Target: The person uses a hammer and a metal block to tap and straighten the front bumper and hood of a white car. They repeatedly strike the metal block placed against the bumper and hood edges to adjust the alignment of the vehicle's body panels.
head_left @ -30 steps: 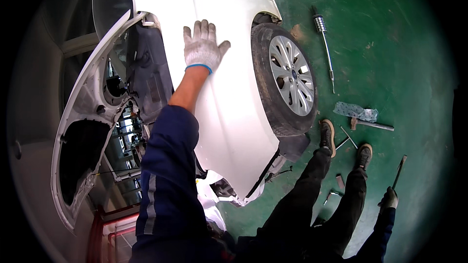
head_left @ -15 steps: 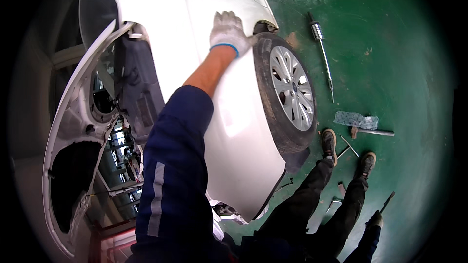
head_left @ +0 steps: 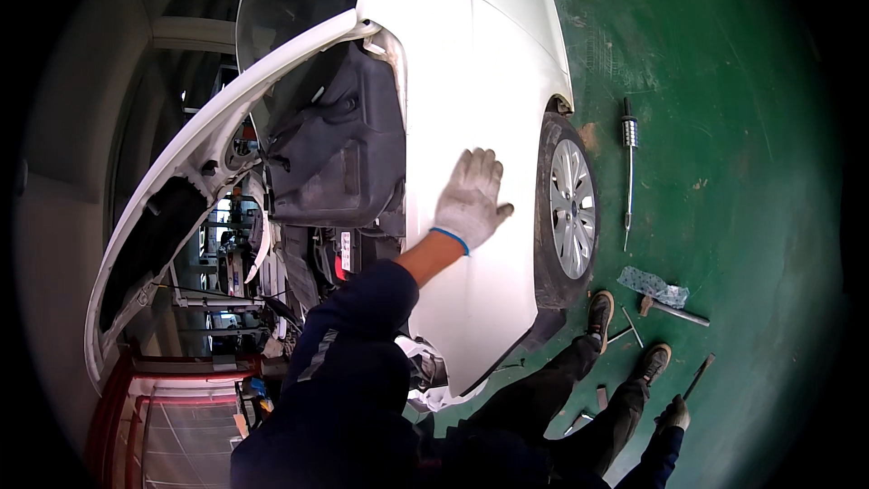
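A: Pls, what does the L grip [head_left: 471, 199] do?

B: It lies palm down on the white fender [head_left: 475, 299]. Fingers are stretched & pointing away from the person, thumb out toward the wheel [head_left: 572, 208]. So this grip is released.

A: And where is the fender, approx?

B: In the middle of the view, btwn the dark cover [head_left: 348, 163] on L side & the wheel on R side. The hood [head_left: 199, 127] stands up, farther L.

A: OK. R grip [head_left: 673, 414]?

B: Low on R side, well apart from the fender, above the green floor [head_left: 751, 217]. It is clenched round a bar [head_left: 700, 375], which tilts up & to R. Exact kind of bar I cannot tell, too small.

A: Gloves [head_left: 463, 215]?

B: Yes, pale ones on both; the L one has a blue edge at the wrist.

A: What lies on the floor?

B: Nr the shoes [head_left: 601, 319], a T-shaped tool [head_left: 632, 326]. Little farther, a hammer [head_left: 679, 312] w/ brown head, just beside a bluish plastic sheet [head_left: 654, 286]. To R of the wheel, a slide hammer [head_left: 631, 134], thin end toward the sheet.
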`<control>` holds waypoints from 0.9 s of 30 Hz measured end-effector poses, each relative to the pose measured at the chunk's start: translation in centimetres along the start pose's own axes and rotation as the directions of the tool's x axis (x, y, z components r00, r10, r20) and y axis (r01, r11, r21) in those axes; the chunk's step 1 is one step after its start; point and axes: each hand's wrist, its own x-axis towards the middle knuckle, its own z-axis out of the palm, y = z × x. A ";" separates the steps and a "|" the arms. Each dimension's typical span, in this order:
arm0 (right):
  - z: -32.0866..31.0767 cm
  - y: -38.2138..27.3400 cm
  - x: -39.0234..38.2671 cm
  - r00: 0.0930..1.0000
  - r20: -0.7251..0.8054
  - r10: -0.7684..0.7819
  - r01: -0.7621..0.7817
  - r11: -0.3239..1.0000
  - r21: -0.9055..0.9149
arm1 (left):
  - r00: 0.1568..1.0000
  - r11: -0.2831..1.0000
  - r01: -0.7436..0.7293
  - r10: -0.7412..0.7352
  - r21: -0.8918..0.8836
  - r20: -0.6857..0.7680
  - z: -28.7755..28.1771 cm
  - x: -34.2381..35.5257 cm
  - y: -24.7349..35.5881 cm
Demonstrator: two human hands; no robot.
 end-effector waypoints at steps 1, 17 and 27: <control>-0.5 -0.8 -0.4 1.000 -0.002 -0.031 0.031 0.998 -0.053 | 0.999 0.998 0.037 -0.035 0.055 -0.024 -0.6 0.3 -1.8; 0.8 -2.4 -4.0 0.976 -0.208 0.062 -0.114 0.963 -0.245 | 0.728 0.742 0.405 -0.615 -0.534 -0.302 -0.1 12.2 -17.0; 7.2 -7.0 -11.3 0.997 0.070 0.041 -0.013 0.931 -0.364 | 0.712 0.735 0.360 -0.614 -0.574 -0.340 0.9 4.9 -10.3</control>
